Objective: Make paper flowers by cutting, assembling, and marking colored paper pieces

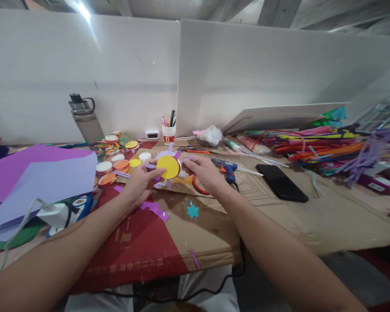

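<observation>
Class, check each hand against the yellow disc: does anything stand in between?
For the left hand, nothing visible: its thumb rests on the disc. For the right hand, only the purple strip it pinches, beside the disc's right edge; nothing else visible blocks it.

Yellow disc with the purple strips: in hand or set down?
In hand: the left hand grips the yellow disc, thumb on its face, and the right hand pinches a purple strip beside it.

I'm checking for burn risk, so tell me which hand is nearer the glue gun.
Right. The right hand is a little to the left of the glue gun in the picture; the left hand is farther left, holding the yellow disc.
</observation>
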`<action>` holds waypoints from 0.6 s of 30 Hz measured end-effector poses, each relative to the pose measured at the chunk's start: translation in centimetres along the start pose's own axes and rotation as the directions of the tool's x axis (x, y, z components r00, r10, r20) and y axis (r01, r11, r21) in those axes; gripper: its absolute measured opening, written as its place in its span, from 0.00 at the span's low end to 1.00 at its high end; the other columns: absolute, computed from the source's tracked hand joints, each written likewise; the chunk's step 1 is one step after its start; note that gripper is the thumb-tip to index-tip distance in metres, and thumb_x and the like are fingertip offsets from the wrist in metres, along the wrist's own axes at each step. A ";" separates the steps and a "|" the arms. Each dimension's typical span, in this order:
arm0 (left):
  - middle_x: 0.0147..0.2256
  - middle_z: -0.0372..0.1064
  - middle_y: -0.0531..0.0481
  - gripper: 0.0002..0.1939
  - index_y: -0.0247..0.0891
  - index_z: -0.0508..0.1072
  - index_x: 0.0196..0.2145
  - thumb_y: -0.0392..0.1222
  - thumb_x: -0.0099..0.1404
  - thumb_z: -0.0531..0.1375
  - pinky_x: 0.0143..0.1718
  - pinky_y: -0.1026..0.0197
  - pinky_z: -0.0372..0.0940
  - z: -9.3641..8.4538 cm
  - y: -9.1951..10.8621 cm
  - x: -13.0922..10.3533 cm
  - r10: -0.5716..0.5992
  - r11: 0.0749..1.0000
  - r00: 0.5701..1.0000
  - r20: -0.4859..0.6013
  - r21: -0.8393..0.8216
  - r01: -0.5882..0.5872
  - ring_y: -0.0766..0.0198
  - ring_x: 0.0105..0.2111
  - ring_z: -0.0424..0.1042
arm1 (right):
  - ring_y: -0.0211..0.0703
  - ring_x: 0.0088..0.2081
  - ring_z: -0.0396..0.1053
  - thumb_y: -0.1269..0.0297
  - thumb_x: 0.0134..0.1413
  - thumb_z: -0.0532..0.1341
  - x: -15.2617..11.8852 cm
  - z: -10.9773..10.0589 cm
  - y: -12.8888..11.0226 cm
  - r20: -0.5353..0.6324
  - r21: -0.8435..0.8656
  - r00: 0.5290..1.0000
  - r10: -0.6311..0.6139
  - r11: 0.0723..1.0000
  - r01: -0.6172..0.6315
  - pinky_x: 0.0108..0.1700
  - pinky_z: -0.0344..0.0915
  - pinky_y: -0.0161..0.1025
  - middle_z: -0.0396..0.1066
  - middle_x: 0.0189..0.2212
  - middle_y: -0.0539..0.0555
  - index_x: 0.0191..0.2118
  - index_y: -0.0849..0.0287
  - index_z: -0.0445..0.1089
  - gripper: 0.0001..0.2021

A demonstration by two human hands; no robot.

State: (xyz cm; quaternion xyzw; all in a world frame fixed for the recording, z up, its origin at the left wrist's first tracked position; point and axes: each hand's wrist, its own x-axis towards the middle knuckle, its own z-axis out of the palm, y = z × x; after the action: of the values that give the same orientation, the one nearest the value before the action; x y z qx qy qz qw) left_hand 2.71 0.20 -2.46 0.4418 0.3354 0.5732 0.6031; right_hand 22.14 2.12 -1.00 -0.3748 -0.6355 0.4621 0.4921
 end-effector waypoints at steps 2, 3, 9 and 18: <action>0.37 0.75 0.49 0.18 0.36 0.74 0.38 0.35 0.48 0.71 0.30 0.66 0.69 0.0 0.0 0.0 0.002 1.000 1.000 0.000 0.000 -0.002 0.67 0.33 0.74 | 0.34 0.24 0.59 0.58 0.50 0.60 0.0 0.0 0.0 0.006 -0.002 1.000 -0.005 1.000 0.005 0.29 0.56 0.34 0.65 0.22 0.47 0.27 0.59 0.70 0.10; 0.38 0.75 0.49 0.18 0.36 0.74 0.38 0.35 0.49 0.71 0.30 0.66 0.69 0.0 0.0 0.1 0.000 1.000 1.000 0.000 0.003 0.000 0.67 0.33 0.74 | 0.34 0.24 0.59 0.58 0.50 0.59 0.0 0.0 0.0 0.010 -0.003 1.000 -0.007 1.000 0.007 0.29 0.57 0.34 0.65 0.22 0.47 0.27 0.59 0.70 0.10; 0.37 0.75 0.49 0.18 0.35 0.74 0.38 0.36 0.48 0.71 0.30 0.67 0.69 0.0 0.1 0.1 -0.009 1.000 1.000 -0.012 0.006 0.010 0.67 0.32 0.74 | 0.34 0.24 0.58 0.57 0.49 0.60 -0.1 0.0 -0.1 0.009 0.014 1.000 0.002 1.000 -0.002 0.29 0.55 0.35 0.63 0.21 0.47 0.26 0.59 0.69 0.11; 0.36 0.75 0.48 0.18 0.34 0.73 0.39 0.34 0.50 0.70 0.29 0.68 0.69 0.2 0.0 0.0 0.002 1.000 1.000 -0.029 -0.005 -0.003 0.68 0.31 0.74 | 0.33 0.25 0.58 0.53 0.43 0.66 0.2 0.3 0.7 0.051 0.185 0.995 0.084 0.978 -0.092 0.30 0.54 0.34 0.66 0.24 0.47 0.30 0.59 0.72 0.14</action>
State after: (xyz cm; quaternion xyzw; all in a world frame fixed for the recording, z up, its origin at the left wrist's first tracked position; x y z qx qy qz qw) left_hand 2.88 0.13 -2.44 0.4325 0.3421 0.5810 0.5986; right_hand 21.86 2.44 -1.64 -0.3446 -0.5824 0.5492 0.4904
